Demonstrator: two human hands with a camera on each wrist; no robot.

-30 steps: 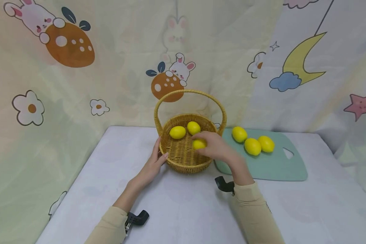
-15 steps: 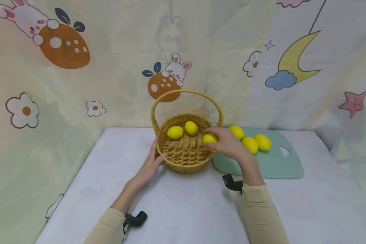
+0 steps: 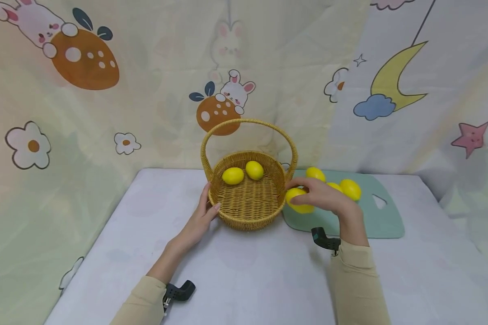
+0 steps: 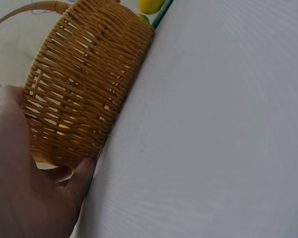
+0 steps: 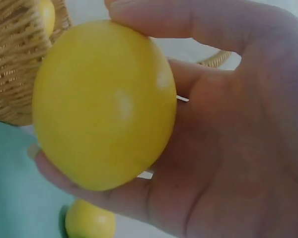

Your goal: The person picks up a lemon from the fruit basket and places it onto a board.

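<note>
A round wicker basket (image 3: 248,223) with a tall arched handle stands at the table's middle, with two lemons (image 3: 233,176) inside near its back wall. My left hand (image 3: 199,221) holds the basket's left side, thumb near the front; in the left wrist view it spans the woven wall (image 4: 84,74). My right hand (image 3: 325,195) is right of the basket, over the green cutting board (image 3: 374,221). It grips a lemon (image 5: 104,104) between thumb and fingers. Several lemons are behind that hand on the board, one lemon (image 3: 351,189) plainly visible and another partly hidden.
The basket's handle (image 3: 250,121) arches high above its rim. The board's left edge lies close against the basket's right side. A white cloth covers the table (image 3: 244,280), and a printed curtain (image 3: 158,81) hangs directly behind.
My right hand, gripping the lemon, has moved from inside the basket rightward past its rim to over the board. The left hand stays on the basket.
</note>
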